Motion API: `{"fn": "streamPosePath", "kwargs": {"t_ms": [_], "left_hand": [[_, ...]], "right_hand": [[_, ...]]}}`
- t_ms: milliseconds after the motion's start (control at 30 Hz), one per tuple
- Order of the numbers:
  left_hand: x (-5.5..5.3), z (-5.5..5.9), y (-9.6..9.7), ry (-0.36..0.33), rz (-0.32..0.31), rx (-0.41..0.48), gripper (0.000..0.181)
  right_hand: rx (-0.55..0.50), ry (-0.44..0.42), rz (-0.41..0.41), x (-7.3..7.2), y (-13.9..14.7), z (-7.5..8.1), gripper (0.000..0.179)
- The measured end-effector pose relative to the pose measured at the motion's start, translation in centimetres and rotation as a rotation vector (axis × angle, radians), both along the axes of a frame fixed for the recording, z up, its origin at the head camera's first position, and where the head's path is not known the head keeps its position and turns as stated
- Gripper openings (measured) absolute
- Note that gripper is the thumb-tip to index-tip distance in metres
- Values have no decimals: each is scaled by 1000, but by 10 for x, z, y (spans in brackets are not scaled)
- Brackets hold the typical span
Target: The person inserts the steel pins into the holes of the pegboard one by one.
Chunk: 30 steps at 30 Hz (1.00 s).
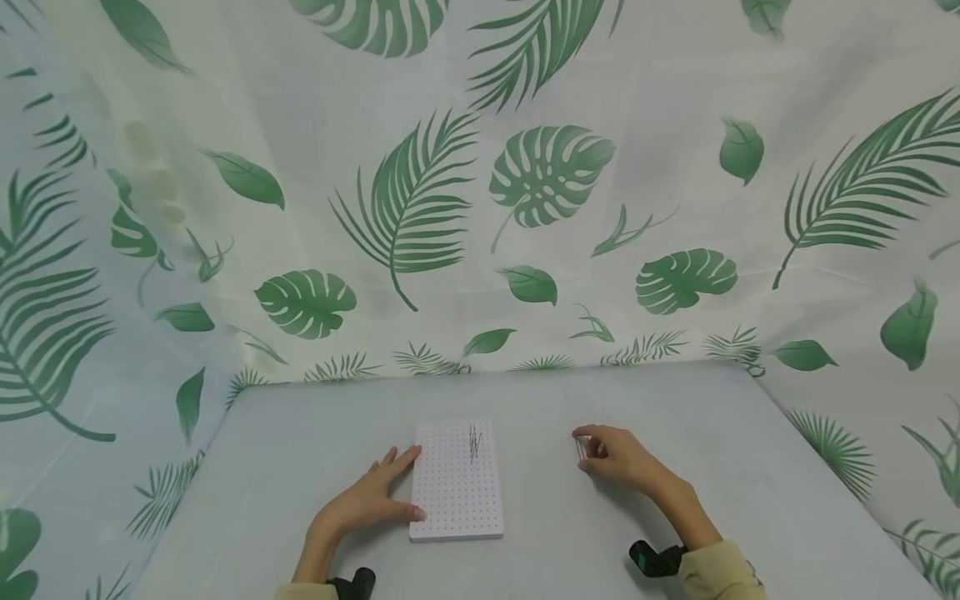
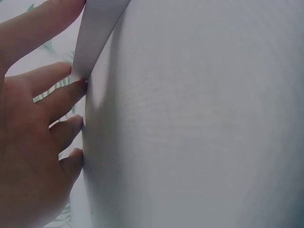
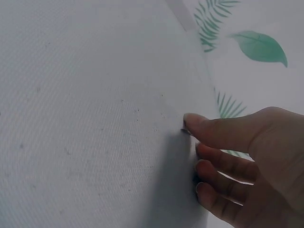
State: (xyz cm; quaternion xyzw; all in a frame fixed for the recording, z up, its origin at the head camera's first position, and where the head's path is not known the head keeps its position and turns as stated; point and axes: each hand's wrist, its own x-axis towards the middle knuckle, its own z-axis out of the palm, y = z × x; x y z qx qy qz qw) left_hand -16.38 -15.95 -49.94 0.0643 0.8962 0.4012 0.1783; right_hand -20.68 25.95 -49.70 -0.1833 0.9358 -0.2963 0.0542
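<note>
A white board [image 1: 456, 492] with a grid of small holes lies flat on the table in the head view. Several thin dark wire-like pins [image 1: 475, 443] rest on its upper right part. My left hand [image 1: 367, 498] touches the board's left side, fingers and thumb spread; the left wrist view shows fingertips [image 2: 78, 88] against the board's edge [image 2: 95, 42]. To the right, apart from the board, my right hand [image 1: 618, 456] pinches a few thin pins [image 1: 581, 450] between thumb and forefinger, just over the table. In the right wrist view these pins are mostly hidden behind the thumb [image 3: 213, 130].
The pale grey table [image 1: 315, 425] stretches out around the board. Behind it hangs a white cloth [image 1: 450, 333] with green leaf prints, also down both sides. A black wrist camera [image 1: 656, 558] sits on the right wrist, another [image 1: 362, 583] on the left.
</note>
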Motion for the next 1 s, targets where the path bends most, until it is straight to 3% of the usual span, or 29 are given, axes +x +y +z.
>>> {"fn": "streamPosePath", "kwargs": {"t_ms": [333, 533, 700, 1000], "left_hand": [[0, -2, -2, 8, -3, 5, 103], [1, -1, -2, 22, -13, 26, 102], [0, -2, -2, 23, -13, 39, 101], [1, -2, -2, 25, 6, 66, 100]], "right_hand": [[-30, 0, -57, 1, -2, 1, 35], [-12, 150, -179, 1, -3, -4, 21], [-65, 239, -207, 2, -5, -3, 16], [-233, 198, -172, 6, -22, 8, 18]]}}
